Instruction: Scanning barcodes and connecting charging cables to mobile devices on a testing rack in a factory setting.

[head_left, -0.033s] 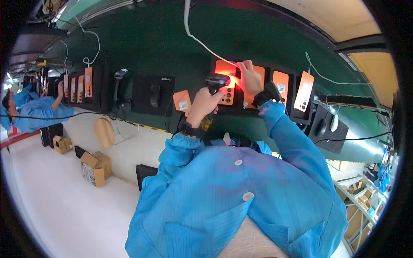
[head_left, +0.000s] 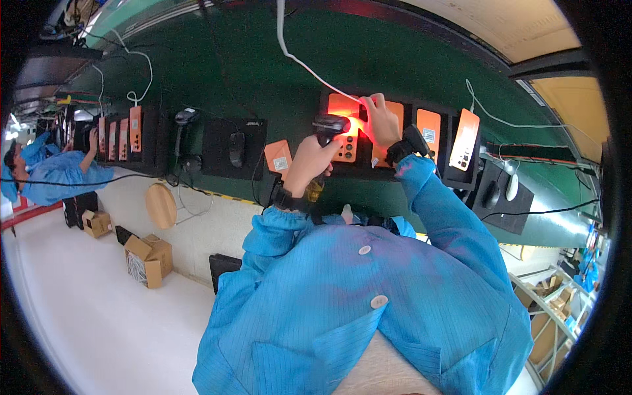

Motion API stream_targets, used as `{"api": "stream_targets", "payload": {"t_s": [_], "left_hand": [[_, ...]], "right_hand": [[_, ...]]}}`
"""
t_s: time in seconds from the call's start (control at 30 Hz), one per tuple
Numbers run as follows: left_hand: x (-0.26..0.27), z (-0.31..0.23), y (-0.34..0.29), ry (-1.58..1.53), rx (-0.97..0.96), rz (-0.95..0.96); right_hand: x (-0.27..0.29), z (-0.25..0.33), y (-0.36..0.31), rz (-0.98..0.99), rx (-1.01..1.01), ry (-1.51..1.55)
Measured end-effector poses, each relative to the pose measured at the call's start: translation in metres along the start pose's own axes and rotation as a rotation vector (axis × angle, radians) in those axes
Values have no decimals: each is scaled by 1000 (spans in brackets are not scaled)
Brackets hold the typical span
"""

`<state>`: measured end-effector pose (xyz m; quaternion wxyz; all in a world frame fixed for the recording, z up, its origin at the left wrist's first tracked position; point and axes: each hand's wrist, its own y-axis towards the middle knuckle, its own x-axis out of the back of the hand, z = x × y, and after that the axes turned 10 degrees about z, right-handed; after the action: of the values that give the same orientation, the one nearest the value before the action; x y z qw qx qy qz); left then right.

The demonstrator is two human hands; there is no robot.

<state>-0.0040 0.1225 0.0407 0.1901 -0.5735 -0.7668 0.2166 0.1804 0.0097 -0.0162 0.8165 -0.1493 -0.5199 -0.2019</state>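
Observation:
My left hand is wrapped round a black handheld barcode scanner. Red light from the scanner falls on an orange phone with round dark lenses, lying on a black tray. At the phone's upper right, my right hand has its fingers closed at the end of a white cable; whether the plug sits in the phone is hidden. Partly under my right hand lies a second orange phone. Beside my left wrist is an orange piece with a white label.
Right of my hands lie two more orange phones, one labelled and one cabled. Leftward are a mouse on a black mat, another scanner and more orange phones. A co-worker in blue sits far left, near a stool.

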Motion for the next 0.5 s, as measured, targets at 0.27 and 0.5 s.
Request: {"api": "stream_targets", "payload": {"t_s": [0.27,0.5], "left_hand": [[-9,-18,-11,-33,7,9],[15,4,25,214,-166,-332]], "right_hand": [[1,4,-3,-75,10,11],[6,5,-20,-128,-80,217]]}}
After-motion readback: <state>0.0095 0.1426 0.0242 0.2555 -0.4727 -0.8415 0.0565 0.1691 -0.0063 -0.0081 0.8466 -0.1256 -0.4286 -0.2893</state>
